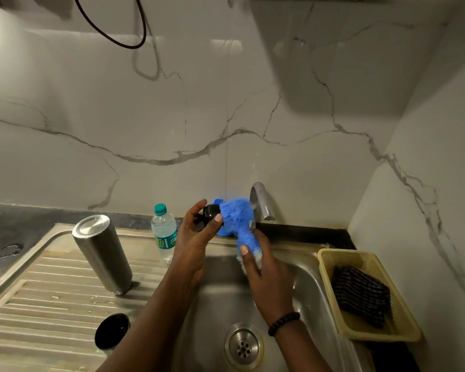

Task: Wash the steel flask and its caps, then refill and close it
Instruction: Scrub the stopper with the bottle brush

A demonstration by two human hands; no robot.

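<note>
The steel flask (102, 252) stands upside down on the ribbed drainboard (38, 291), left of the sink. A black cap (112, 331) lies on the drainboard near the front edge. Above the sink basin (309, 291), my left hand (196, 242) grips a small black inner cap (211, 212). My right hand (266, 280) holds a blue bristle brush (239, 221), whose bristles press against that small cap. A plastic water bottle (163, 232) with a green lid stands behind my left hand.
A chrome tap (262, 200) curves over the sink just right of the brush. A yellow plastic basket (330, 264) holding a dark striped cloth (360, 294) sits right of the basin. The drain (243, 346) is at the front. A water puddle (10, 249) lies on the dark counter.
</note>
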